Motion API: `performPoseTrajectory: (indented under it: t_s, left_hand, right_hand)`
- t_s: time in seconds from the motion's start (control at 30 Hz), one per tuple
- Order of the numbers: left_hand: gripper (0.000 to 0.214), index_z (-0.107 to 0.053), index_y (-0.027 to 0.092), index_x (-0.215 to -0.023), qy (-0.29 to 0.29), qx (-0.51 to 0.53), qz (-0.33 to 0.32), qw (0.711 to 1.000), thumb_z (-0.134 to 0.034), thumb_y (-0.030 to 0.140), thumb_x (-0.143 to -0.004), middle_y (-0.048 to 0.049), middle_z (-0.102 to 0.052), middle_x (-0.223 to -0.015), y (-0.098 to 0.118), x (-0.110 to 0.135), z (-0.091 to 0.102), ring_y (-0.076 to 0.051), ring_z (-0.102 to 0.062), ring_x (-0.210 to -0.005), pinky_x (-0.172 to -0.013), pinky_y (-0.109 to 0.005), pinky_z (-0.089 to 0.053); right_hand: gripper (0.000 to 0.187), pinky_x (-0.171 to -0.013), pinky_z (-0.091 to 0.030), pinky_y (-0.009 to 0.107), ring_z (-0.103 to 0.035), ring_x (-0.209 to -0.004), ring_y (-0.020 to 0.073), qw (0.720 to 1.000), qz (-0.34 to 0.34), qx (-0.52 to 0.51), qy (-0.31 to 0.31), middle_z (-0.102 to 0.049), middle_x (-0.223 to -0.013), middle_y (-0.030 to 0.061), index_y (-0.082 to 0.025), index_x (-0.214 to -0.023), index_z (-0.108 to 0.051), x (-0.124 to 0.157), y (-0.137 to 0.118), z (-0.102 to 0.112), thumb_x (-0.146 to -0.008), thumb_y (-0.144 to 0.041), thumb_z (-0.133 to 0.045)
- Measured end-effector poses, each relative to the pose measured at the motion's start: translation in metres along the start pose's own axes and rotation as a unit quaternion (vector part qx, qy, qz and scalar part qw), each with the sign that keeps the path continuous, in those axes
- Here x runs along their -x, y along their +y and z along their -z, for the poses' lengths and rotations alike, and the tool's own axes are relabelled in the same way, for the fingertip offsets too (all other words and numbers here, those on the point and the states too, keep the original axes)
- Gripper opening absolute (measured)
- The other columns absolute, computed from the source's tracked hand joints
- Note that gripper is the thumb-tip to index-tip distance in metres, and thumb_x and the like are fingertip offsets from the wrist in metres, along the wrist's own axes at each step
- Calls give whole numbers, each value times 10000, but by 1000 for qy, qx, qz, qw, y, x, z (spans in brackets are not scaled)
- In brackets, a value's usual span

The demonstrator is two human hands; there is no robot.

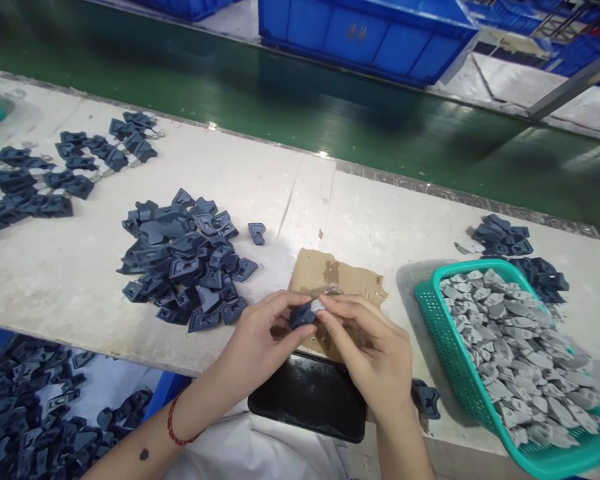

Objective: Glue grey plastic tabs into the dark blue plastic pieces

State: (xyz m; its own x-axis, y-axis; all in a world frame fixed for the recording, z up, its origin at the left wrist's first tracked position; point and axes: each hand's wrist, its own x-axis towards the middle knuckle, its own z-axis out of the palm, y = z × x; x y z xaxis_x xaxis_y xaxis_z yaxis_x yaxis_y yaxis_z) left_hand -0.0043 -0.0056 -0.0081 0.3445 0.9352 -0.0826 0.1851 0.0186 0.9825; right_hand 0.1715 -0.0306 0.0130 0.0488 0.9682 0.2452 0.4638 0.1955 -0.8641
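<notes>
Above a piece of brown cardboard [300, 270], my left hand [265, 333] pinches a dark blue-grey moulded plastic part [301, 316]. My right hand [373, 343] holds a small light grey piece [317, 305] between thumb and forefinger, pressed against the dark part's right side. Whether the two are joined I cannot tell, as my fingers cover the contact. Left of my hands lies a heap of similar dark parts [180, 260]. On the right stands a green basket [433, 333] full of light grey pieces [520, 347].
A black flat tray or device [307, 397] lies at the near table edge. More dark parts [20, 183] sit at the far left, and others [503, 235] behind the basket. A blue bin [167, 393] of dark parts stands lower left. Large blue crates [365, 40] stand beyond the green floor.
</notes>
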Motion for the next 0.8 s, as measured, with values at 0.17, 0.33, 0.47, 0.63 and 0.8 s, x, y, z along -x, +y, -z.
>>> performPoseTrajectory:
  t_s: [0.17, 0.33, 0.47, 0.63, 0.8]
  left_hand:
    - [263, -719, 205, -1174, -2, 11, 20, 1000, -701, 294, -927, -51, -775, -1064, 2, 0, 0, -150, -702, -816, -717, -236, -562]
    - [286, -705, 187, -1154, 13, 40, 33, 999, -729, 299, -893, -84, -767, -1122, 6, 2, 0, -210, -726, -973, -810, -281, -571]
    - [241, -712, 204, -1121, 13, 61, 33, 997, -724, 291, -897, -75, -749, -1112, 4, 2, 1, -219, -705, -1031, -864, -299, -556]
    - [213, -694, 202, -1038, -11, 141, 66, 988, -766, 288, -857, -50, -734, -1038, 5, -1, 4, -192, -695, -978, -842, -275, -546]
    - [245, -705, 177, -983, -17, 159, 102, 982, -803, 313, -804, -58, -759, -963, 11, 0, 5, -172, -685, -839, -738, -263, -527]
  right_hand:
    - [220, -831, -607, 219, -736, -997, 153, 1000, 13, 12, -17, -760, -1068, 31, -260, -1118, -763, 1, 4, 3, -965, -146, -654]
    - [252, -775, -606, 205, -742, -964, 144, 1000, -9, -4, -20, -758, -1090, 19, -295, -1172, -742, 3, 1, 6, -973, -174, -646]
    - [162, -775, -605, 196, -748, -880, 127, 998, -53, -29, -22, -777, -1011, -8, -305, -1076, -749, 3, 0, 8, -957, -215, -687]
    - [141, -765, -626, 223, -763, -823, 143, 995, -84, -49, -38, -792, -991, 5, -285, -1059, -757, 4, -2, 14, -927, -246, -726]
    - [113, -759, -633, 265, -762, -862, 179, 997, -63, -22, -47, -799, -980, 29, -273, -998, -800, 1, -9, 22, -923, -242, -721]
